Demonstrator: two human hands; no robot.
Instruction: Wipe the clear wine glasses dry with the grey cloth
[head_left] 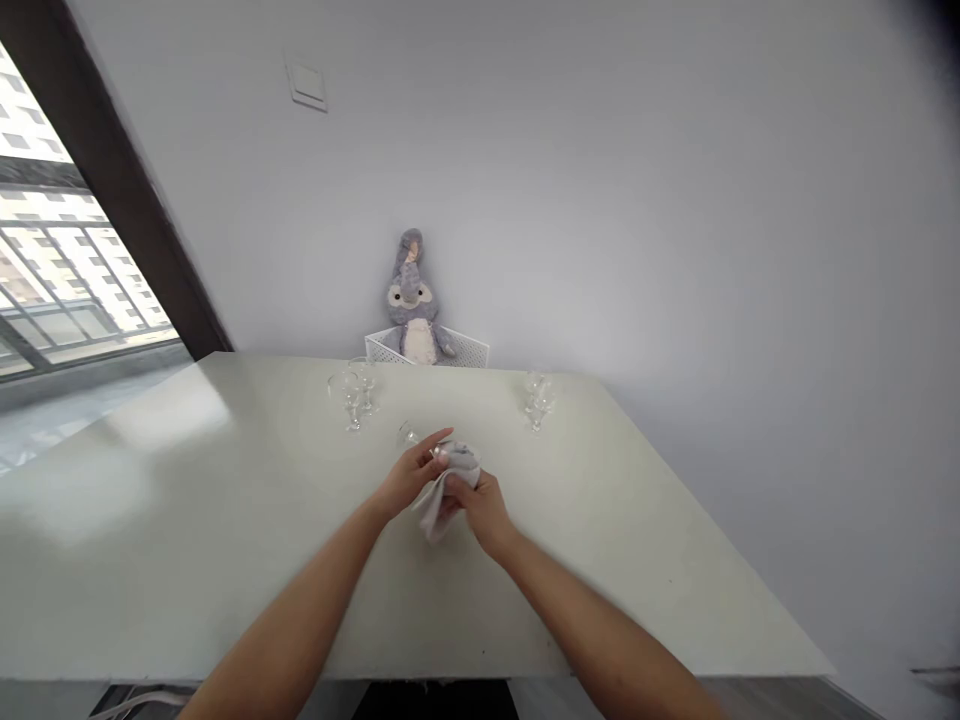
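Left fingers (434,440) hold a glass (409,434); right fingers (461,489) grip a cloth (433,510) against it. Beyond them on the table (637,540), left glasses (354,407) and right glasses (535,405); farther back, a toy (418,335).

Counted two bare hands, one left hand (411,478) and one right hand (489,512), plus one cloth (436,505) and one held glass (409,434). Made out at least two stemmed glasses (354,404) on the left and at least two more glasses (536,406) on the right, with too much overlap and see-through blur for an exact tally. Also counted one table (600,500), one plush toy (411,300), one white perforated basket (471,350), one wall switch (307,84) and one window (56,235).
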